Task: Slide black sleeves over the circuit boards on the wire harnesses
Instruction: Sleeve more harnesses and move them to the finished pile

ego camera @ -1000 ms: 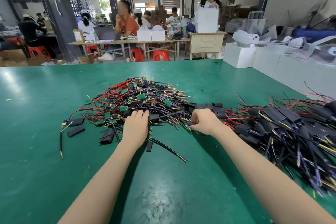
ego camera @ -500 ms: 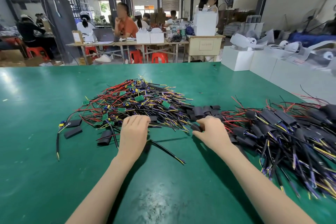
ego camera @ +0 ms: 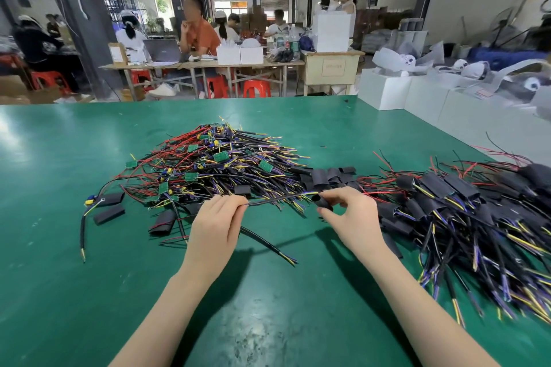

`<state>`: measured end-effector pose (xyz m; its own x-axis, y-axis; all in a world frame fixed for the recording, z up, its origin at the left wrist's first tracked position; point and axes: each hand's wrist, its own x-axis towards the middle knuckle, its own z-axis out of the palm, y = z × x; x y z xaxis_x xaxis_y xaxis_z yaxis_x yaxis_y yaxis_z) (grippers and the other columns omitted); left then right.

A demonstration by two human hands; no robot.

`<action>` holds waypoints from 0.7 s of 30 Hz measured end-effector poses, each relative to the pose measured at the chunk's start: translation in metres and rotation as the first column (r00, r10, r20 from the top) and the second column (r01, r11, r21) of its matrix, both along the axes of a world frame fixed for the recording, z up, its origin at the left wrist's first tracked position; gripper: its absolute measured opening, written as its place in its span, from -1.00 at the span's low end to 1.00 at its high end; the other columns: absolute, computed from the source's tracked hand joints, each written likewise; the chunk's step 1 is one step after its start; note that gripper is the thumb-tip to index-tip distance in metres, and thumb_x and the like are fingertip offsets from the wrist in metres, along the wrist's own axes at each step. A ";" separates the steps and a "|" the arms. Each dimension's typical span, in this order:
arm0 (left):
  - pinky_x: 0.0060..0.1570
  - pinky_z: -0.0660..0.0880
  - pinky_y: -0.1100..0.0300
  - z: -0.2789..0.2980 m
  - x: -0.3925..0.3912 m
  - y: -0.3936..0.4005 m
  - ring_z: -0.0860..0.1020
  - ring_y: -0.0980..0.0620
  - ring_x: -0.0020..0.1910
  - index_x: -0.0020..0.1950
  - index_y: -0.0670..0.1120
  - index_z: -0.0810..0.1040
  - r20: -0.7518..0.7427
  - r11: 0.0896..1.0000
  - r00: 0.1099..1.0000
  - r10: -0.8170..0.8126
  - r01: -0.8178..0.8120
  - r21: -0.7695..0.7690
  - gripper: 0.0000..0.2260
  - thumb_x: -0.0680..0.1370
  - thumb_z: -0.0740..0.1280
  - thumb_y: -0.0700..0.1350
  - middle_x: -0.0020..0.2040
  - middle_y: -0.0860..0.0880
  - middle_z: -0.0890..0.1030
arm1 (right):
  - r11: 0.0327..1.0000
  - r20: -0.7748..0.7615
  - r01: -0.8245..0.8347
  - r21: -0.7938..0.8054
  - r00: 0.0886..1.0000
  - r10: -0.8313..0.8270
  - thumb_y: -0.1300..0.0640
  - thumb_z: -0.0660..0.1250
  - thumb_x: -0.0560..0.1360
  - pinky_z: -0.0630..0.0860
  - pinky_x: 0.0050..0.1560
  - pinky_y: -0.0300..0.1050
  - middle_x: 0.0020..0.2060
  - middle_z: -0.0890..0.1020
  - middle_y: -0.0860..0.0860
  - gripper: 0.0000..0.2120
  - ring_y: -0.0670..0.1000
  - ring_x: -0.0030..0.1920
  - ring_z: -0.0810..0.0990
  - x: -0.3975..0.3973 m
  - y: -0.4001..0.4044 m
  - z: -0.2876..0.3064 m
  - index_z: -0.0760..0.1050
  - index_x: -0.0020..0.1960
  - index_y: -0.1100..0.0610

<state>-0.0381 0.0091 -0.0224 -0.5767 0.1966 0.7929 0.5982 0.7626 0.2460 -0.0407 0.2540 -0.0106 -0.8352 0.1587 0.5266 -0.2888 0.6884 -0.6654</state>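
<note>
A green tabletop (ego camera: 74, 292) fills the lower frame, bearing a heap of unsleeved wire harnesses (ego camera: 208, 170) at centre and sleeved ones (ego camera: 465, 211) at right. The left hand (ego camera: 216, 226) pinches a black cable (ego camera: 280, 199); the right hand (ego camera: 354, 214) pinches a black sleeve (ego camera: 323, 202) at the cable's end.

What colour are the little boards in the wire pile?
Green. The little boards show best in the head view, scattered among the wire pile.

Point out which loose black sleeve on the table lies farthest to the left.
The flat sleeve beside the yellow-and-blue connector, left of the unsleeved pile; the next sleeve sits just nearer and slightly right.
</note>
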 end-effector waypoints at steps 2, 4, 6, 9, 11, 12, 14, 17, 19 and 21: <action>-0.02 0.42 0.14 -0.001 0.000 0.000 0.49 0.02 -0.11 -0.02 -0.24 0.60 0.012 0.999 1.000 0.002 -0.002 0.038 -0.89 0.54 0.29 -0.26 -0.10 -0.06 0.64 | 1.000 0.006 0.007 0.000 1.000 -0.007 0.31 0.52 0.28 0.45 -0.08 -0.20 -0.22 0.67 -0.02 -0.80 -0.05 -0.24 0.55 0.000 0.001 -0.001 0.66 -0.14 0.12; -0.01 0.41 0.17 0.000 0.001 0.000 0.48 0.05 -0.10 -0.01 -0.23 0.61 0.029 0.998 1.000 -0.003 0.001 0.067 -0.89 0.53 0.29 -0.27 -0.09 -0.06 0.64 | 1.000 0.007 0.011 -0.002 1.000 -0.011 0.31 0.52 0.29 0.43 -0.07 -0.21 -0.22 0.66 -0.03 -0.80 -0.06 -0.23 0.54 0.000 0.001 -0.001 0.65 -0.13 0.11; -0.02 0.42 0.14 0.001 0.002 0.000 0.49 0.04 -0.11 -0.01 -0.23 0.61 0.038 0.998 0.999 -0.011 0.008 0.069 -0.88 0.53 0.29 -0.27 -0.09 -0.05 0.64 | 1.000 -0.006 0.006 -0.013 1.000 -0.006 0.31 0.51 0.29 0.43 -0.06 -0.22 -0.21 0.64 -0.05 -0.80 -0.05 -0.21 0.55 0.000 0.001 0.000 0.64 -0.12 0.11; -0.02 0.44 0.10 0.004 0.005 -0.001 0.53 -0.01 -0.12 -0.02 -0.23 0.61 0.057 0.998 0.998 -0.025 0.022 0.054 -0.88 0.54 0.29 -0.26 -0.09 -0.06 0.63 | 1.000 -0.039 -0.008 -0.026 0.999 0.007 0.33 0.51 0.29 0.44 -0.03 -0.19 -0.20 0.64 -0.04 -0.78 -0.02 -0.17 0.59 0.002 -0.001 0.001 0.64 -0.10 0.12; -0.03 0.44 0.10 0.007 0.007 -0.001 0.53 -0.04 -0.14 -0.03 -0.23 0.61 0.065 0.999 0.997 -0.032 0.029 0.042 -0.88 0.54 0.28 -0.26 -0.11 -0.06 0.63 | 1.000 -0.050 -0.031 -0.005 0.998 0.030 0.33 0.51 0.29 0.45 -0.02 -0.18 -0.19 0.64 -0.02 -0.78 -0.01 -0.16 0.60 0.004 -0.001 0.003 0.63 -0.10 0.13; -0.04 0.44 0.11 0.008 0.008 -0.001 0.53 -0.03 -0.15 -0.04 -0.23 0.61 0.070 0.999 0.997 -0.039 0.037 0.028 -0.88 0.54 0.29 -0.25 -0.12 -0.06 0.63 | 0.998 -0.050 -0.057 0.040 0.997 0.059 0.33 0.51 0.29 0.46 -0.01 -0.16 -0.18 0.65 -0.01 -0.78 0.00 -0.15 0.60 0.005 -0.001 0.004 0.63 -0.09 0.14; -0.05 0.44 0.14 0.009 0.009 -0.002 0.53 -0.01 -0.17 -0.06 -0.21 0.62 0.096 0.997 0.993 -0.073 0.075 -0.016 -0.90 0.54 0.30 -0.25 -0.14 -0.03 0.63 | 0.965 -0.039 -0.111 0.239 0.992 0.124 0.28 0.49 0.31 0.45 0.02 -0.08 -0.17 0.64 -0.04 -0.79 0.00 -0.11 0.60 0.006 0.002 0.005 0.62 -0.08 0.10; -0.08 0.47 0.13 0.009 0.009 -0.001 0.55 0.00 -0.20 -0.06 -0.18 0.63 0.160 0.986 0.978 -0.133 0.146 -0.075 -0.95 0.53 0.37 -0.28 -0.18 0.03 0.63 | 0.816 -0.001 -0.147 0.558 0.984 0.178 0.21 0.42 0.37 0.30 0.03 -0.06 -0.12 0.62 -0.07 -0.82 0.03 -0.02 0.57 0.007 0.003 0.003 0.60 -0.05 0.04; -0.09 0.46 0.16 0.008 0.009 -0.001 0.55 0.01 -0.21 -0.06 -0.17 0.63 0.180 0.984 0.973 -0.146 0.162 -0.076 -0.93 0.51 0.39 -0.30 -0.19 0.05 0.63 | 0.745 0.093 -0.209 0.634 0.976 0.196 0.17 0.36 0.42 0.28 0.05 -0.08 -0.04 0.59 -0.06 -0.80 0.03 0.08 0.52 0.007 0.002 0.000 0.58 0.04 0.03; -0.08 0.45 0.19 0.009 0.009 -0.001 0.57 0.01 -0.20 -0.06 -0.16 0.64 0.193 0.983 0.969 -0.157 0.172 -0.061 -0.93 0.51 0.39 -0.29 -0.17 0.05 0.64 | 0.716 0.156 -0.259 0.648 0.966 0.208 0.13 0.34 0.44 0.31 0.08 -0.08 0.01 0.57 -0.06 -0.77 0.01 0.13 0.49 0.006 0.001 -0.001 0.56 0.10 0.02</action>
